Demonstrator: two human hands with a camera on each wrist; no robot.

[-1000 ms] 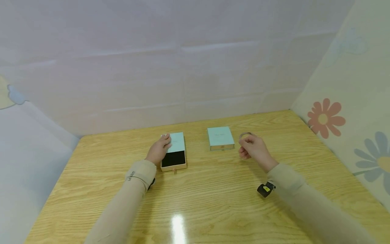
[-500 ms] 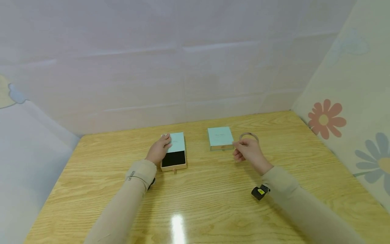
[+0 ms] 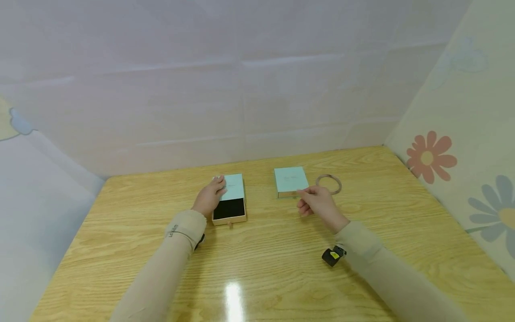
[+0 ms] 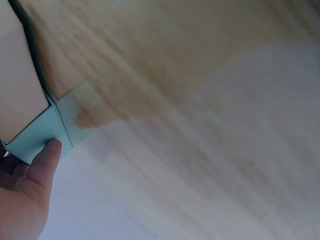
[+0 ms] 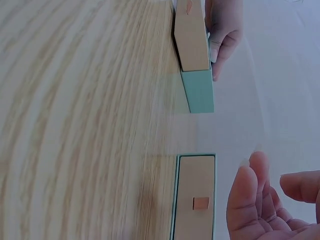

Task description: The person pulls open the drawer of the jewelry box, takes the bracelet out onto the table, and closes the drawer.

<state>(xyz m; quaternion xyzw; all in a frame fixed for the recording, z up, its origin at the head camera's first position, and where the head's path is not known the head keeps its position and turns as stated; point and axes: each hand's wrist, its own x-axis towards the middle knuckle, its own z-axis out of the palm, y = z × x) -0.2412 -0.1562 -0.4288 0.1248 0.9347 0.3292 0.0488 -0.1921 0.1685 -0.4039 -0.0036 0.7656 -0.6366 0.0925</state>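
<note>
In the head view my left hand (image 3: 208,197) grips a pale-blue drawer box (image 3: 234,188) by its left side, fingers over the top. Its thumb presses on the sleeve's side (image 4: 42,132) in the left wrist view. The drawer (image 3: 229,209) is pulled partway toward me, showing a black lining. To the right lies a second, closed pale-blue box (image 3: 290,180) with a small pull tab (image 5: 201,203) on its front. My right hand (image 3: 320,205) hovers at this box's front right corner, holding nothing. Its thumb and fingers are apart in the right wrist view.
A thin brownish ring, like a bangle (image 3: 328,175), lies flat to the right of the closed box, behind my right hand. Both boxes stand on a wooden table (image 3: 273,259). A pale cloth wall (image 3: 241,98) rises behind the table.
My right hand has moved left from beside the bangle to the closed box's front corner, uncovering the bangle. The left hand and the open drawer box stay in place.
</note>
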